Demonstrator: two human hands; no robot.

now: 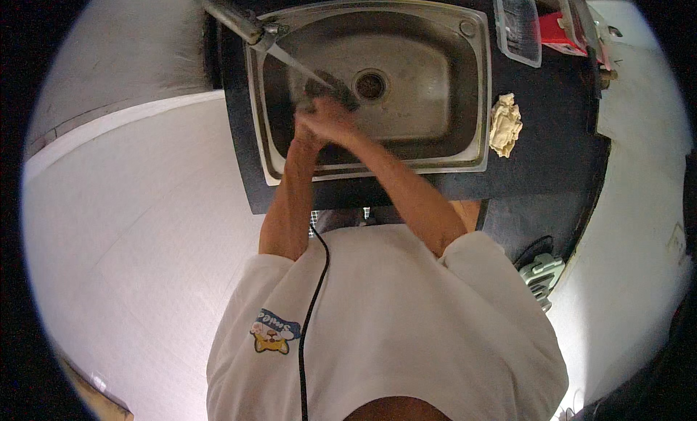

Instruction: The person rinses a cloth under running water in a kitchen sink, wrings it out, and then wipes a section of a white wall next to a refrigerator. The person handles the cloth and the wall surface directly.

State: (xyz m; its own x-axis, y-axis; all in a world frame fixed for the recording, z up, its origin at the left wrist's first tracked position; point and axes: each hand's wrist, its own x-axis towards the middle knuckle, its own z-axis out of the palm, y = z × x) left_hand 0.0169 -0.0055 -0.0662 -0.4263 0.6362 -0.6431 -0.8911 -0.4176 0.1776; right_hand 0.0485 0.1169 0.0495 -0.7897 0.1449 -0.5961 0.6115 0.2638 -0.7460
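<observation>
Water runs from the faucet (256, 34) in a slanting stream into the left part of a stainless steel sink (457, 94). Under the stream lies a dark, blurred item (332, 89), perhaps a cloth or scrubber, at the fingers of my hands. My right hand (335, 119) crosses over my left hand (306, 124), and both are close together above the basin, left of the round drain (370, 85). Motion blur and the overlap hide the fingers, so I cannot tell which hand holds the dark item.
A crumpled pale yellow cloth (505, 127) lies on the black countertop (555, 132) right of the sink. Behind it stand a clear plastic container (518, 29) and a red item (561, 34). A pale green appliance (542, 279) is at the lower right. A white wall borders the left side.
</observation>
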